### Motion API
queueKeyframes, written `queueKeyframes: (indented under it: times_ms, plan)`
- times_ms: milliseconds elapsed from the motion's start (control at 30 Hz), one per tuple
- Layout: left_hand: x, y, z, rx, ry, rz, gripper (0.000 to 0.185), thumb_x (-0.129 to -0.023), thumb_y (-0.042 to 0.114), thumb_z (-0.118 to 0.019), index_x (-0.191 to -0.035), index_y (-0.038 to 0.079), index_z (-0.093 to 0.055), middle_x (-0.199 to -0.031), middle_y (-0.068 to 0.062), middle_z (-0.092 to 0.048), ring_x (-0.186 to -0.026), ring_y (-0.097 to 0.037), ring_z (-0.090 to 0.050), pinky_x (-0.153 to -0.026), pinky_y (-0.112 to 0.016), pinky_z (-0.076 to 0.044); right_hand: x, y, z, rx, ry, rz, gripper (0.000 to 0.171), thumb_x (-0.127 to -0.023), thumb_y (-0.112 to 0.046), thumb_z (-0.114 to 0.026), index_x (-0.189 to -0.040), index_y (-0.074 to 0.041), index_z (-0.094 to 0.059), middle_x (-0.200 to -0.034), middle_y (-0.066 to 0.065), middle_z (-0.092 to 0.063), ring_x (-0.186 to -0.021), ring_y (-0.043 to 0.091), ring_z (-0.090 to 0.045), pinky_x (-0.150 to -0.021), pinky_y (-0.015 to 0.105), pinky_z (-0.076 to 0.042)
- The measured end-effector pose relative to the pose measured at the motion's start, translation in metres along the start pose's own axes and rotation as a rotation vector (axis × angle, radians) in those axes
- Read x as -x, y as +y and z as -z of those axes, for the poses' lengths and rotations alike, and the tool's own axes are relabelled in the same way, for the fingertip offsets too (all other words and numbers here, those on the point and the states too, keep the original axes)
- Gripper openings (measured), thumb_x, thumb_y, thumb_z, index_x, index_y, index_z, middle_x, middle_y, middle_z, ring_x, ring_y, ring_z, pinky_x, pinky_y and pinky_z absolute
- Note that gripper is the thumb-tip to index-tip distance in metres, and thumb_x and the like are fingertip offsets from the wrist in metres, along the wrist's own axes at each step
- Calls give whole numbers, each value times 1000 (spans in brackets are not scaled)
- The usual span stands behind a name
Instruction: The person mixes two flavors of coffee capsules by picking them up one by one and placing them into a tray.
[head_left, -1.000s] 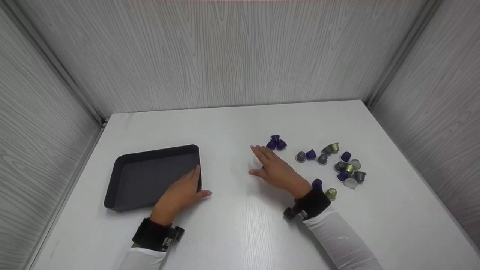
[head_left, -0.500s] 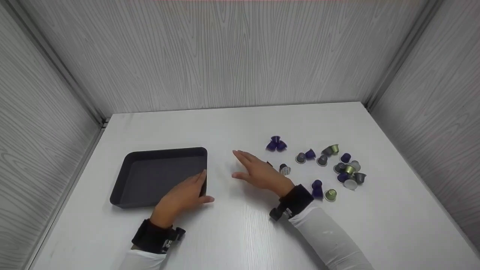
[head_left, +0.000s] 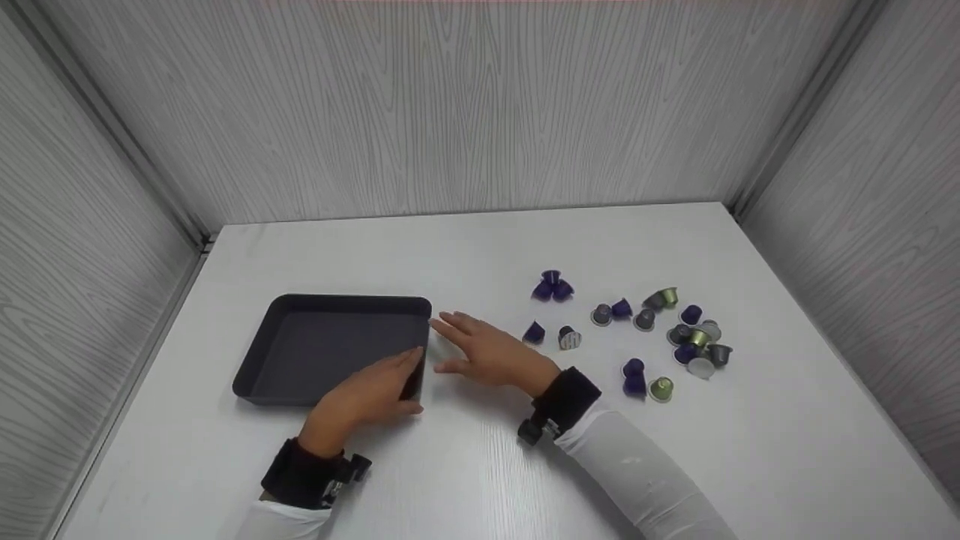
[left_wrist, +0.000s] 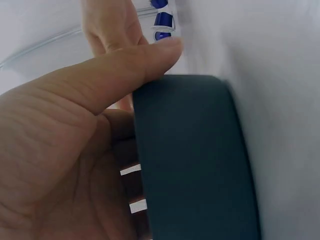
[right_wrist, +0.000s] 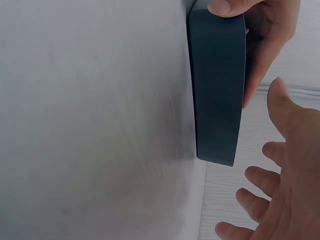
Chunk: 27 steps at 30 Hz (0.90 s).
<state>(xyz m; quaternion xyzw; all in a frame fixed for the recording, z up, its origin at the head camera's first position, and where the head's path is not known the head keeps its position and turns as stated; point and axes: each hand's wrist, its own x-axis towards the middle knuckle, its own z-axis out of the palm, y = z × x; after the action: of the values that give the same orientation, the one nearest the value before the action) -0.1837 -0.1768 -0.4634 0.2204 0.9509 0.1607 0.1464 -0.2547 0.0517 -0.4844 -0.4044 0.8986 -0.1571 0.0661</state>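
Note:
A dark grey rectangular tray (head_left: 322, 352) with low walls lies flat on the white table, left of centre. My left hand (head_left: 367, 394) holds its near right corner. In the left wrist view, the thumb lies across the top corner of the tray's wall (left_wrist: 192, 160), with the other fingers behind that wall. My right hand (head_left: 487, 352) is just beyond the tray's right side, its fingers spread and nothing in them. Seen from the right wrist, those fingers (right_wrist: 257, 205) stand apart from the tray's wall (right_wrist: 218, 90).
Several coffee capsules are scattered right of the hands. A purple capsule (head_left: 534, 333) and a dark one with a striped lid (head_left: 570, 338) are closest. Behind them sits a purple cluster (head_left: 553, 287), and a mixed group (head_left: 700, 345) lies farther right. Wood-grain panels (head_left: 480, 112) enclose the table.
The tray has slid right and turned until nearly square to the table, with my left hand staying on it. My right hand has moved left from the capsules to the tray's side.

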Motion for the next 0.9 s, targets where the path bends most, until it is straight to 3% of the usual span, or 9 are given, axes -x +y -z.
queueKeyframes:
  times_ms: [267, 567, 733, 900]
  plan:
    - [5, -6, 4, 6, -5, 4, 71, -85, 24, -78, -141, -5, -47, -144, -20, -47, -133, -35, -43, -107, -49, -34, -4, -12, -5, 74, -59, 117, 72, -96, -64, -36, -157, -27, -26, -162, 6, -18, -147, 25, -14, -116, 42, -18]
    - [8, -8, 4, 35, 12, 12, 68, -83, 19, -79, -140, -2, -50, -143, -17, -49, -130, -34, -46, -105, -49, -36, -1, -8, -7, 104, 39, 57, 64, -97, -60, -40, -141, -15, -52, -156, 8, -33, -141, 23, -32, -111, 34, -30]
    - [9, -10, 4, 24, 31, 3, 69, -82, 19, -79, -140, -3, -49, -142, -18, -50, -130, -34, -46, -106, -48, -36, 6, -2, -5, 115, 81, 25, 59, -99, -55, -43, -137, -11, -54, -154, 8, -37, -137, 23, -39, -106, 35, -37]
    - [9, -10, 4, 12, 44, -15, 65, -84, 17, -77, -139, -3, -49, -141, -19, -50, -130, -35, -46, -106, -47, -35, 15, 6, -1, 110, 98, 8, 51, -102, -44, -45, -138, -9, -54, -154, 10, -36, -138, 27, -38, -107, 37, -37]
